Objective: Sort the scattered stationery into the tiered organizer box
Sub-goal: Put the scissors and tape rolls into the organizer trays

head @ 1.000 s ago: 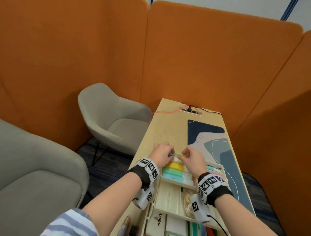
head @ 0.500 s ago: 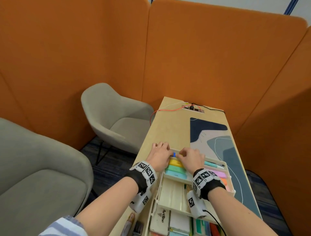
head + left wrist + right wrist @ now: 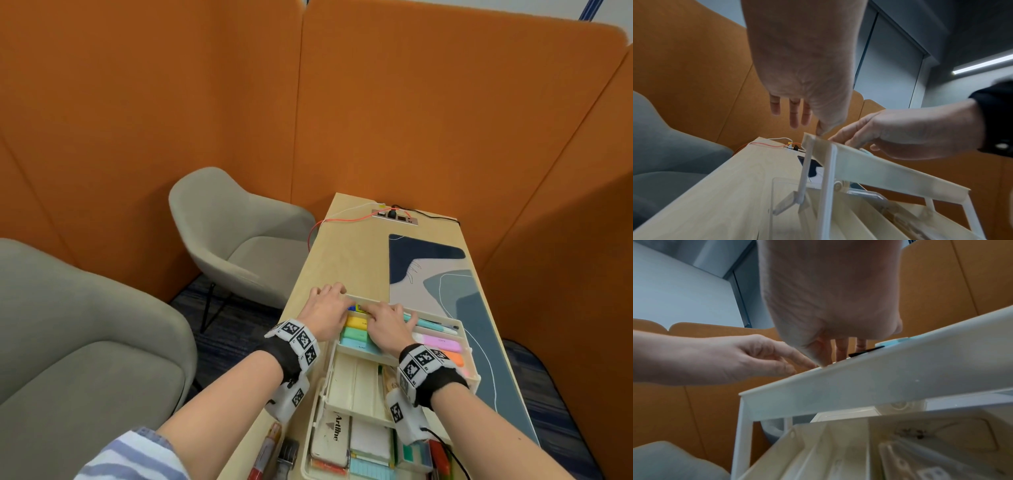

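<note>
My left hand point(image 3: 325, 313) rests at the far left corner of the cream plastic tiered organizer box point(image 3: 474, 375), its fingers fairly straight and spread over the rim, the thumb tip touching the top tray's edge; it grips nothing that I can see. My right hand point(image 3: 387, 325) lies just beside it, palm down over the top tray, fingers loosely extended onto the stationery there; whether they pinch anything I cannot tell. Between my two hands a small blue and yellow item point(image 3: 356, 307) peeks out at the tray's far edge, where a second ago I held it slightly above the tray between both sets of fingertips; since then both hands have sunk lower and flattened. Under my right palm sit the yellow highlighter point(image 3: 356, 322), the green highlighter point(image 3: 354, 331) and the pale blue highlighter point(image 3: 356, 344), side by side. Right of my right hand lie a teal pen point(image 3: 435, 325), a pink highlighter point(image 3: 440, 342) and an orange highlighter point(image 3: 454, 359). Nearer to me than my wrists, the middle tier point(image 3: 356, 383) is open, and the lowest tier holds a white Artline eraser box point(image 3: 334, 440). Left of my left forearm, on the pale wooden table point(image 3: 346, 253), a red marker point(image 3: 265, 452) lies outside the box. Beyond my right hand lies a blue and grey patterned desk mat point(image 3: 445, 274).
</note>
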Motion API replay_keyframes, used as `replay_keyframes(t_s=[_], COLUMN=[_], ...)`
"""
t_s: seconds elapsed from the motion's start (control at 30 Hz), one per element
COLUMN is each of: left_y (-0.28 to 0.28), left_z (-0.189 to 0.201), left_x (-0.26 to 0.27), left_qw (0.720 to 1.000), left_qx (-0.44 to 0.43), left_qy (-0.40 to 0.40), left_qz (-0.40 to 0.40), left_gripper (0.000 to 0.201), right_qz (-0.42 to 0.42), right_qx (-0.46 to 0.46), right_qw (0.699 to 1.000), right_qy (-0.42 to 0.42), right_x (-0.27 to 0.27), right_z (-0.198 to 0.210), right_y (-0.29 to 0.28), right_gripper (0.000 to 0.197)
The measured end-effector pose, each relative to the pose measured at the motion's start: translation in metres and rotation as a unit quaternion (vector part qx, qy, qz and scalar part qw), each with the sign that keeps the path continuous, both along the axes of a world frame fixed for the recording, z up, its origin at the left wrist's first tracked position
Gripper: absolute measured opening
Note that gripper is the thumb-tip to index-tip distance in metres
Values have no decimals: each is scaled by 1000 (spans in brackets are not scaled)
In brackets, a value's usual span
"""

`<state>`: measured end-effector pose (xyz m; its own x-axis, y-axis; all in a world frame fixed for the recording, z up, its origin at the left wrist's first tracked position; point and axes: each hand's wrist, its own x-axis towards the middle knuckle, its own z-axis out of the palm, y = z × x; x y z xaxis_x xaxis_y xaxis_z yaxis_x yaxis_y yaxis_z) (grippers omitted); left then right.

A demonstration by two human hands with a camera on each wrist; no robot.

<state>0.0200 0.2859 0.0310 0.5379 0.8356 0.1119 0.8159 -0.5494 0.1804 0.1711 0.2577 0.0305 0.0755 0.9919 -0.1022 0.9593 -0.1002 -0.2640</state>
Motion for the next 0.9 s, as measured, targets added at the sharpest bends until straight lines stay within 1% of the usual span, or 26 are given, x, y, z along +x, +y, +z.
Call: replay_keyframes(t_s=[0.03,0.1,0.17,0.2,0.27,0.33,0.4,0.43,0.5,0.53,0.6,0.67,0.7,0.73,0.8,0.83,0.9], left_y=[-3,-11,-31,-45,-79,-118,-160,-180,-216,-231,-257,-276,-282,-287,-292,-294,-295], left_z=[2,8,12,13,8,-4,-23,-33,-56,-67,-85,-99,-103,-108,-112,-111,-109], left_x=[-3,-8,-18,-24,-38,-54,-71,-79,-94,-100,-112,-119,-121,-121,-119,-117,-114], left_qw=[1000,999,993,987,975,962,953,953,958,960,960,957,956,956,956,956,958], left_qx=[-6,-4,7,18,42,39,2,-27,-87,-111,-152,-187,-200,-209,-216,-216,-216], left_qy=[-10,-47,-117,-155,-216,-264,-291,-288,-258,-241,-215,-193,-182,-169,-161,-160,-157], left_qz=[2,13,25,30,43,63,83,87,89,90,97,112,118,121,117,113,108], left_gripper=[36,37,37,36,33,29,24,22,18,17,15,15,14,13,12,11,11], right_qz=[1,3,6,9,25,42,50,51,60,68,86,73,57,52,86,115,154], right_qx=[4,46,115,150,204,238,219,182,78,30,-30,-64,-66,-55,-43,-53,-87], right_qw=[1000,999,993,988,970,948,942,945,954,960,971,981,986,988,988,986,984], right_qy=[-6,-16,6,38,128,207,248,266,282,270,222,168,144,132,125,105,33], right_x=[0,2,0,-2,-8,-14,-22,-26,-32,-32,-29,-27,-29,-34,-48,-56,-69], right_z=[1,2,4,4,3,-2,-12,-18,-36,-46,-69,-84,-89,-94,-101,-105,-113], right_y=[-2,-11,-30,-43,-80,-124,-173,-196,-239,-256,-283,-300,-305,-307,-303,-300,-292], right_gripper=[48,46,42,40,35,32,26,23,21,24,29,20,18,25,42,47,56])
